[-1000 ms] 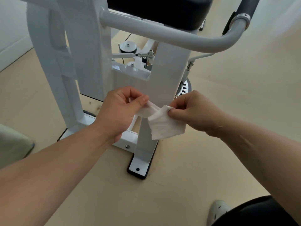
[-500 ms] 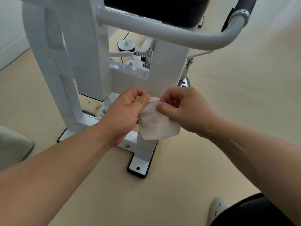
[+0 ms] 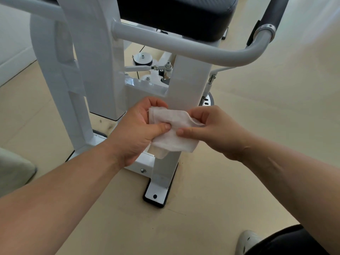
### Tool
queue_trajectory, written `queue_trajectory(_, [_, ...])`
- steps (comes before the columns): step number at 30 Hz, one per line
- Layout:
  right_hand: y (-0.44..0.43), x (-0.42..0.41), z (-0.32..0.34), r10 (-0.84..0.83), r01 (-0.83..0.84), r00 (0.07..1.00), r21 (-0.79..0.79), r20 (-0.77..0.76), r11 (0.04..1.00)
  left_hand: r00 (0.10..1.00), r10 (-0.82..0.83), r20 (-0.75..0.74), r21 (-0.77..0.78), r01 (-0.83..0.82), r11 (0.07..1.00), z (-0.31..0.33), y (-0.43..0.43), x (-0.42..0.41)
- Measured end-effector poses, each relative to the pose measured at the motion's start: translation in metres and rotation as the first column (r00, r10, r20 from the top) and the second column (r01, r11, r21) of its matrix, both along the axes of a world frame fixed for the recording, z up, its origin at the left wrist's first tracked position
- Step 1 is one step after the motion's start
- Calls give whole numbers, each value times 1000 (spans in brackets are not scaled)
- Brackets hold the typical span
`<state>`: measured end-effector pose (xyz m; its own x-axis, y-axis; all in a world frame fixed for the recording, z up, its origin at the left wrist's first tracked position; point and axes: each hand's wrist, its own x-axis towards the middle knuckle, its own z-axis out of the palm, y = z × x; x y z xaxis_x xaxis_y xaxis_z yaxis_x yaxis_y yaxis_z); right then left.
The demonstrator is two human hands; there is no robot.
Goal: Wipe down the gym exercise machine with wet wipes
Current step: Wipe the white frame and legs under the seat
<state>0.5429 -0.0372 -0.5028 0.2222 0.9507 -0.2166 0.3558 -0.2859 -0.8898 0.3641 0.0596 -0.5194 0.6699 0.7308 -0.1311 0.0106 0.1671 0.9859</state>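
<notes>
Head view: one white wet wipe (image 3: 174, 142) is held just in front of the white gym machine (image 3: 189, 83), in the middle. The left grip (image 3: 136, 133) is curled around it, thumb pressing on top. The right grip (image 3: 217, 131) pinches its right edge.

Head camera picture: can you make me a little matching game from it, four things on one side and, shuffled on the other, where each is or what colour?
Things:
1 wet wipe
2 seat pad
3 handlebar
4 shoe

Descriptions:
A black, at the top
B pinched between the left hand and the right hand
C light-coloured, in the lower right corner
D grey curved tube

Pairs: 1-B, 2-A, 3-D, 4-C
</notes>
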Motion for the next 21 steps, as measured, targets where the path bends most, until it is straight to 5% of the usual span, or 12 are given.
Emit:
queue_trajectory(5, [-5, -5, 5, -302, 293, 862, -86, -408, 952, 970, 196, -144, 232, -159, 960, -3, -5, 20])
queue_trajectory(10, [-11, -6, 12, -560, 609, 632, -104, -536, 786, 960, 266, -84, 460, -199, 865, -12, -3, 31])
queue_trajectory(13, [-9, -6, 16, -680, 715, 699, 216, -219, 665, 949, 314, -33, 590, -235, 772, -17, -3, 32])
queue_trajectory(16, [-8, -18, 1, -566, 250, 719, 610, 404, 752, 957, 289, -17, 684, -200, 702, -25, 0, 25])
queue_trajectory(19, [4, -3, -35, -248, -411, 327, 374, 912, 832, 959, 274, -72, 836, -92, 541, -39, 8, 11])
queue_trajectory(21, [12, 16, -46, -101, -560, 31, 101, 994, 823, 955, 254, -153, 920, 43, 391, -49, 12, 2])
